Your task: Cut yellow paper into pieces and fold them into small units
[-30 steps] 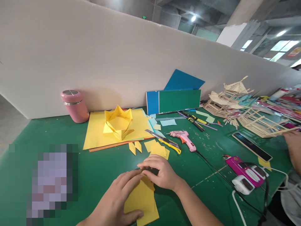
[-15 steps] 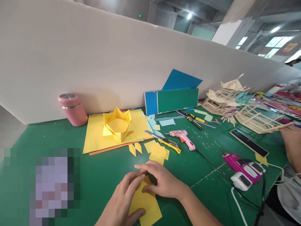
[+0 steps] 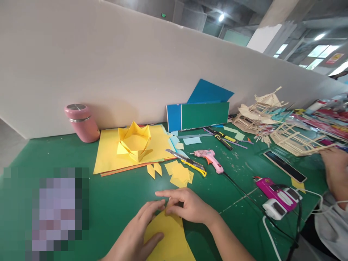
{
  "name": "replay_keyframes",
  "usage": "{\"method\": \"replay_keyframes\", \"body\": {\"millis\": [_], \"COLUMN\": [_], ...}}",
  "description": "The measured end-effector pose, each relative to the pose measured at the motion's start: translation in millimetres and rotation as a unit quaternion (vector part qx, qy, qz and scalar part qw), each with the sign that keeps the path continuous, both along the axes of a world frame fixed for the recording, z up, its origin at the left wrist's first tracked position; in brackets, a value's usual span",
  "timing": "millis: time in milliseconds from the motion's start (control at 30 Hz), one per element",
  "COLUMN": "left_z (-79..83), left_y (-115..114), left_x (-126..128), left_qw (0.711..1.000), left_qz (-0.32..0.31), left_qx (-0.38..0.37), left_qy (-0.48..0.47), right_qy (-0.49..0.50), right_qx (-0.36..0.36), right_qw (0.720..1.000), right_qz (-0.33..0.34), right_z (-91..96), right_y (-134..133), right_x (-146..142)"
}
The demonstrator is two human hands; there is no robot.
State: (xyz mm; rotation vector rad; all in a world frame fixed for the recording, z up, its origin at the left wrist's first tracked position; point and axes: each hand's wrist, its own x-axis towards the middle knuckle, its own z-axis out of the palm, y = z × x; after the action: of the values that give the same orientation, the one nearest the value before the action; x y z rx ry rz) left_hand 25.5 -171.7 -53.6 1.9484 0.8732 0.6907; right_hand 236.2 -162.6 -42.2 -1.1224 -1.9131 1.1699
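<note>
A sheet of yellow paper [image 3: 170,235] lies at the front of the green table, bowed upward along its far part. My left hand [image 3: 143,226] grips its left side, the thumb across the face and the fingers reaching to the far edge. At that far edge, my right hand [image 3: 189,206] pinches the paper between thumb and bent fingers, with the index finger stretched leftward. The fingertips of both hands nearly meet there. Beyond them are small yellow paper pieces [image 3: 181,174], two folded yellow points [image 3: 154,170] and a yellow box cutter [image 3: 187,161].
A folded yellow paper crown shape [image 3: 134,143] stands on stacked yellow sheets [image 3: 106,156]. Left of it is a pink flask [image 3: 83,123]. A pink glue gun [image 3: 209,159], its cord and a magenta power strip [image 3: 274,192] lie right. Stick models [image 3: 258,112] and another person's arm [image 3: 335,170] are farther right.
The paper's far part has bent upward and its near edge has slid toward me. My right fingers have closed in on the far edge. The view has shifted slightly.
</note>
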Motion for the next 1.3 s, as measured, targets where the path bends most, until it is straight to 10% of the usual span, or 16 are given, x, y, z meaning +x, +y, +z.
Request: {"method": "replay_keyframes", "body": {"millis": [167,500,800,1000,1300], "left_z": [4.0,5.1,12.3,14.4,21.4], "left_y": [2.4,3.3,12.7,21.1,27.9], "left_x": [2.9,2.3,9.7,7.8,3.2], "left_qw": [0.990,0.992,0.967,0.968,0.935], "left_qz": [0.035,-0.084,0.105,0.205,0.275], "left_qx": [-0.138,-0.093,-0.193,-0.111,-0.196], "left_qy": [-0.023,0.024,-0.126,-0.095,-0.103], "right_qy": [-0.034,-0.037,0.092,0.093,-0.023], "right_qx": [0.069,-0.088,-0.106,-0.096,-0.072], "right_qw": [0.997,0.994,0.990,0.991,0.995], "right_qz": [0.003,0.062,-0.032,0.024,0.072], "right_z": [9.8,16.3,19.7,11.9,6.4], "right_y": [-1.7,-7.6,-7.7,-9.3,-11.3], "right_x": [-1.8,3.0,6.8,8.2,9.3]}}
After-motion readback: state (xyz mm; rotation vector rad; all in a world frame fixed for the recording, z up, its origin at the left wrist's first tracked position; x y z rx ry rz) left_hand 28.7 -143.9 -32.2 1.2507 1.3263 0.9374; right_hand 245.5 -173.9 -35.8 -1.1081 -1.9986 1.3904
